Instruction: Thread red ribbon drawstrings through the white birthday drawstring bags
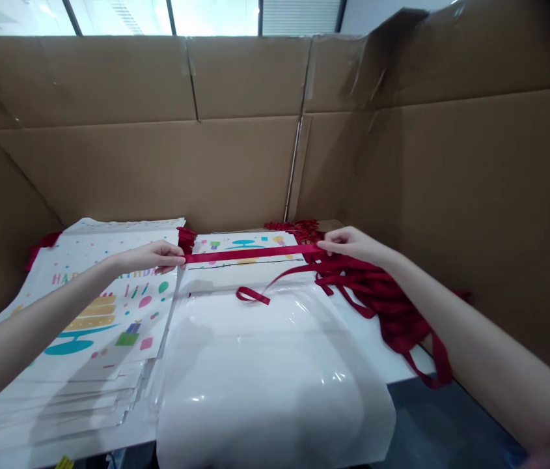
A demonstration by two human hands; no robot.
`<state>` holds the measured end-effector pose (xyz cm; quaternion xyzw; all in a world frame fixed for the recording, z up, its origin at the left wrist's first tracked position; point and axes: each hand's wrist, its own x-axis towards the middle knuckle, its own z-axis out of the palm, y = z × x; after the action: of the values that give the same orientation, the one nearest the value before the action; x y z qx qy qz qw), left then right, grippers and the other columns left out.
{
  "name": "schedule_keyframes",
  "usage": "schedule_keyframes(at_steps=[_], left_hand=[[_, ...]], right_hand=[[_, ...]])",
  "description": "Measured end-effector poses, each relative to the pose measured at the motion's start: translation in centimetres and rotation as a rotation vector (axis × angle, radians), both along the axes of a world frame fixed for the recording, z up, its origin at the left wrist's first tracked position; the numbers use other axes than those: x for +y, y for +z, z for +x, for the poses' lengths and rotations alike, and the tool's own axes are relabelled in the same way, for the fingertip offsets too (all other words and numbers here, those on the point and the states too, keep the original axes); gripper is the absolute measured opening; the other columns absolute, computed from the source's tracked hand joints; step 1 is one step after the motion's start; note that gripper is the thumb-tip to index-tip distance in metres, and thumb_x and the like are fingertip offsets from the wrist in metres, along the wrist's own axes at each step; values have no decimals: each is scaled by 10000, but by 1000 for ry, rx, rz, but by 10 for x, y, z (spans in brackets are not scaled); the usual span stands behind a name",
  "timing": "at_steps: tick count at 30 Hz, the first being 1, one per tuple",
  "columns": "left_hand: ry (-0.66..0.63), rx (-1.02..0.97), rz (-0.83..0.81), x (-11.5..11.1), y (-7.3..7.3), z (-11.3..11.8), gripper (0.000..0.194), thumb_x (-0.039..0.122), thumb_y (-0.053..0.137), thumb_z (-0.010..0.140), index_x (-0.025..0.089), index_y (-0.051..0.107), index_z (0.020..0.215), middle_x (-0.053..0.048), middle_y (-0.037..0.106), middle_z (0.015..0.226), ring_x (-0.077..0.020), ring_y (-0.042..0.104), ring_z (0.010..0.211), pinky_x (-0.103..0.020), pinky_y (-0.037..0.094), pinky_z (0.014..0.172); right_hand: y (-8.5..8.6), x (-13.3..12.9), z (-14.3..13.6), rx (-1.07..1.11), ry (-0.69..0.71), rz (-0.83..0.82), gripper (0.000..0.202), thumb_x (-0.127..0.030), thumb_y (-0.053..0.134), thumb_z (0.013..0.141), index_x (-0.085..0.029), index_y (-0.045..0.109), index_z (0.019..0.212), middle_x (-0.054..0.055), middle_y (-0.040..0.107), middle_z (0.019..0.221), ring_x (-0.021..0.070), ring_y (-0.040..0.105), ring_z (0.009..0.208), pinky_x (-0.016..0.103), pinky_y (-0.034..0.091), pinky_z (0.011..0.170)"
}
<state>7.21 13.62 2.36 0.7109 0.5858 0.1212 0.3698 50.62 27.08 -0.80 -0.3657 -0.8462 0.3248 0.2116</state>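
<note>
A dark red ribbon is stretched straight between my two hands, just above a glossy white sheet. My left hand pinches its left end, and my right hand pinches it at the right. Beneath the ribbon, a strip of printed sheet with coloured shapes shows at the far edge of the white one. A small ribbon loop lies on the white surface, its tail curving toward my right hand.
Printed "Happy Birthday" sheets are stacked on the left. A heap of red ribbons lies under my right forearm and hangs over the table edge. Cardboard walls enclose the back and sides.
</note>
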Motion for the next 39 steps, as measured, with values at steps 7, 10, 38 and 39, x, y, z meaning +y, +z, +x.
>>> schedule_keyframes(at_steps=[7, 10, 38, 39], left_hand=[[-33, -54, -22, 1, -27, -12, 388, 489, 489, 867, 164, 582, 674, 17, 484, 531, -95, 406, 490, -208, 331, 514], [-27, -66, -26, 9, -42, -3, 368, 493, 536, 834, 161, 636, 711, 20, 476, 516, -94, 402, 471, -208, 307, 481], [24, 244, 383, 158, -151, 62, 132, 278, 526, 770, 170, 549, 697, -61, 624, 748, -192, 554, 692, -264, 384, 623], [48, 235, 400, 158, -143, 63, 135, 277, 503, 788, 171, 543, 714, -56, 615, 728, -190, 551, 681, -261, 379, 611]], right_hand=[[-13, 46, 78, -548, -284, 244, 490, -613, 600, 731, -184, 508, 515, 9, 506, 516, 117, 434, 500, 256, 313, 507], [-29, 49, 56, -712, -342, 358, 280, -430, 702, 678, -200, 584, 571, 34, 607, 634, 167, 520, 585, 269, 336, 542], [-89, -64, -138, 459, 299, -437, 347, -483, 521, 868, -153, 602, 800, 11, 582, 638, 107, 505, 570, 214, 365, 520], [-90, -63, -138, 480, 280, -428, 341, -483, 526, 865, -154, 603, 819, 11, 583, 637, 106, 504, 565, 217, 371, 521]])
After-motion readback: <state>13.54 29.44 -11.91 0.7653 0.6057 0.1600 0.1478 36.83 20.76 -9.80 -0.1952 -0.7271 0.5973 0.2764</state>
